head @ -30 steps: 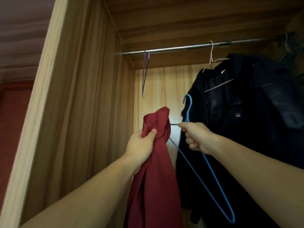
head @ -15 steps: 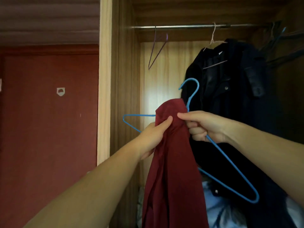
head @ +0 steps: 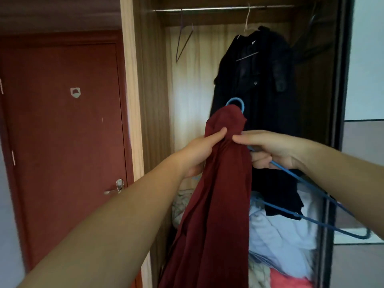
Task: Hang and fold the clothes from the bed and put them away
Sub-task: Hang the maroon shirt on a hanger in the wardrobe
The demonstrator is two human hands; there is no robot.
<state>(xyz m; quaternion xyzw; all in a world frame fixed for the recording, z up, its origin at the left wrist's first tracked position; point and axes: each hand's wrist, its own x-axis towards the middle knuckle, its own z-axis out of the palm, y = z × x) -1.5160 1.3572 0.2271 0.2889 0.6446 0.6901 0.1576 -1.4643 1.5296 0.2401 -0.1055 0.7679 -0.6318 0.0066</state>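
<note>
Maroon garment (head: 216,204) over blue hanger (head: 307,204) — left shoulder hidden, hook half-covered

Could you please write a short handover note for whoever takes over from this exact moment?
Left hand: grips the bunched top of the red garment.
Right hand: holds the blue hanger, thumb pressing the cloth.
The hanger's hook pokes out above the garment; one end juts out lower right, uncovered.
Done: garment brought to the wardrobe, hanger partly inside it.
Left: seat it properly, hook it on the rail beside the black coat, where an empty purple hanger hangs.
</note>
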